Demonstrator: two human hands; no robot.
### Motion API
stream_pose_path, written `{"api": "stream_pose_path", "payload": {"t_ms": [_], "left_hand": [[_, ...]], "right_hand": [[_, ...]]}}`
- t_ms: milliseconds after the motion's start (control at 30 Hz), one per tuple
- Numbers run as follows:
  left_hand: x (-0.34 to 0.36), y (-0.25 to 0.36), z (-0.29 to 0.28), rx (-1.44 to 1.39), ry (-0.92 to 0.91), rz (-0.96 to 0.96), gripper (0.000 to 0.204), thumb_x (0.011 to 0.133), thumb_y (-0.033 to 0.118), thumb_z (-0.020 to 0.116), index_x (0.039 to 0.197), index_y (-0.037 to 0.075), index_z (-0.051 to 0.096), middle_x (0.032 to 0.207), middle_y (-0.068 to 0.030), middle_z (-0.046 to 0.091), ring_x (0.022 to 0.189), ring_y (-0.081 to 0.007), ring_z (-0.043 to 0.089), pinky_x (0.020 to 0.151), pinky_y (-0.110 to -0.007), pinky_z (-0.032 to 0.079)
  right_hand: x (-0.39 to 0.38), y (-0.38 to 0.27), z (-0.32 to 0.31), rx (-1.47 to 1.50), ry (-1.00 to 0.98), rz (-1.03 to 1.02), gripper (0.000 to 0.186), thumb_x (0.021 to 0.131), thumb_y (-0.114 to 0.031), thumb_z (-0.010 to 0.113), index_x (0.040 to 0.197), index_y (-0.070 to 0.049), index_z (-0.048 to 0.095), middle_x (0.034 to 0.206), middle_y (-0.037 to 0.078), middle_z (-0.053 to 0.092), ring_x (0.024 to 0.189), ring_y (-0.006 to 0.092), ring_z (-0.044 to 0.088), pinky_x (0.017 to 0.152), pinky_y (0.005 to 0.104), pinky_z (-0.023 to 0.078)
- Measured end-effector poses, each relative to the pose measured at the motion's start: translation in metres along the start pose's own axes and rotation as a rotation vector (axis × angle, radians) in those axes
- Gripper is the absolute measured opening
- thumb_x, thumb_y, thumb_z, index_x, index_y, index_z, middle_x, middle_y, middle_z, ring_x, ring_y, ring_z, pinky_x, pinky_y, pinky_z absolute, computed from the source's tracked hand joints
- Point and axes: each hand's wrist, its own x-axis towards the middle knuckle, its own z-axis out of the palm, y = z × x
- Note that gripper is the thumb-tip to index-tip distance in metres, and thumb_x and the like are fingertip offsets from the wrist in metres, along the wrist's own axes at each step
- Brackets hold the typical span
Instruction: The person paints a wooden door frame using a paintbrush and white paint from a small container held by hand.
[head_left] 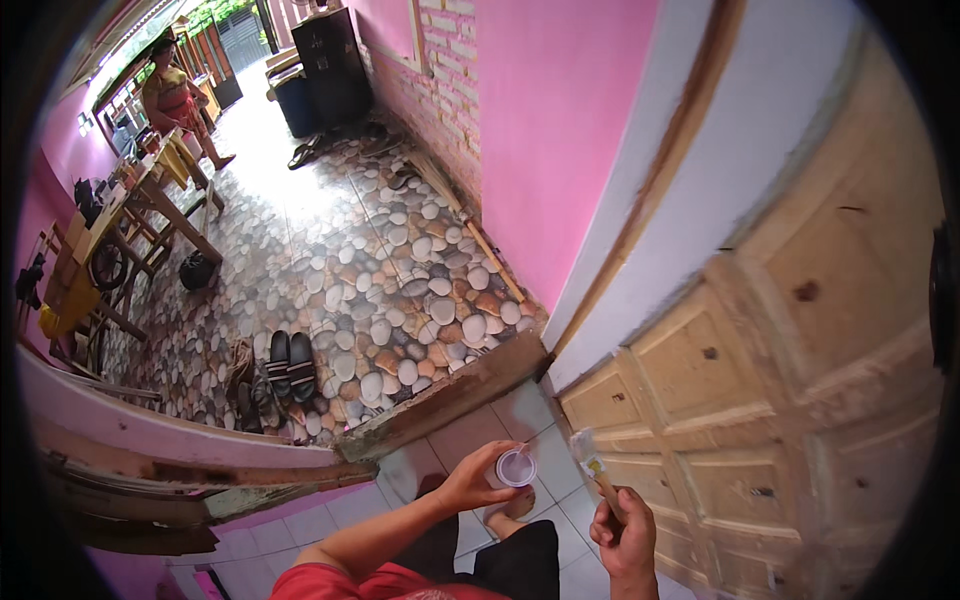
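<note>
My left hand (470, 484) is wrapped round a small plastic cup (516, 467) with a white rim and a pale lilac-grey content. In my right hand (628, 533) is a paintbrush (602, 478), gripped by its wooden handle with the pale bristles pointing up and away. The brush tip is beside a wooden panelled door (708, 450), close to its left edge; I cannot tell whether it touches. Bare yellowish wood with dark spots shows on the door's panels.
A wooden threshold (450, 397) separates my tiled floor from a pebble-patterned floor. Beyond it lie sandals (291, 366) and long poles (490, 255) along the pink wall (560, 120). A wooden table (150, 190) stands at left, with a person (175, 95) behind it.
</note>
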Motion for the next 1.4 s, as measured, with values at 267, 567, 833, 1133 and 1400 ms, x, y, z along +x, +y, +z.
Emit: {"api": "stream_pose_path", "payload": {"t_ms": [267,567,833,1133,1400], "left_hand": [[-0.071,0.114,0.029,0.052,0.126,0.058,0.071,0.073,0.013,0.093,0.135,0.002,0.060,0.129,-0.0121,0.069,0.121,-0.0216,0.066,0.102,-0.037,0.052],[-0.185,0.192,0.107,-0.032,0.111,0.068,0.071,0.072,0.023,0.094,0.129,-0.003,0.061,0.117,-0.0191,0.070,0.110,-0.0300,0.070,0.097,-0.040,0.054],[-0.282,0.237,0.150,0.051,-0.052,0.109,0.070,0.071,0.024,0.094,0.127,-0.003,0.061,0.111,-0.0193,0.070,0.106,-0.0319,0.070,0.092,-0.041,0.055],[-0.340,0.285,0.204,0.075,-0.082,0.189,0.070,0.072,0.022,0.095,0.127,-0.003,0.060,0.111,-0.0176,0.071,0.102,-0.0284,0.072,0.090,-0.039,0.056],[-0.411,0.303,0.289,0.039,-0.024,0.137,0.073,0.073,0.026,0.096,0.129,-0.004,0.061,0.110,-0.0183,0.074,0.104,-0.0273,0.073,0.092,-0.038,0.057]], "right_hand": [[-0.150,-0.031,-0.001,0.018,-0.012,-0.149,0.025,0.107,-0.021,0.053,0.116,0.000,0.063,0.076,0.008,0.065,0.053,0.0120,0.047,0.051,0.0287,0.038],[-0.334,0.031,-0.059,0.010,0.113,-0.312,0.025,0.108,-0.022,0.056,0.116,-0.001,0.065,0.083,0.007,0.067,0.057,0.0102,0.050,0.052,0.0254,0.039],[-0.449,0.093,-0.108,0.076,0.174,-0.332,0.020,0.108,-0.019,0.054,0.112,-0.003,0.065,0.081,0.007,0.067,0.058,0.0123,0.048,0.054,0.0267,0.037],[-0.527,0.120,-0.176,0.089,0.144,-0.382,0.023,0.108,-0.019,0.054,0.116,0.000,0.065,0.083,0.008,0.068,0.060,0.0141,0.049,0.056,0.0287,0.038],[-0.613,0.129,-0.259,0.071,0.135,-0.406,0.023,0.107,-0.018,0.055,0.115,0.001,0.064,0.082,0.010,0.068,0.059,0.0152,0.049,0.056,0.0304,0.040]]}}
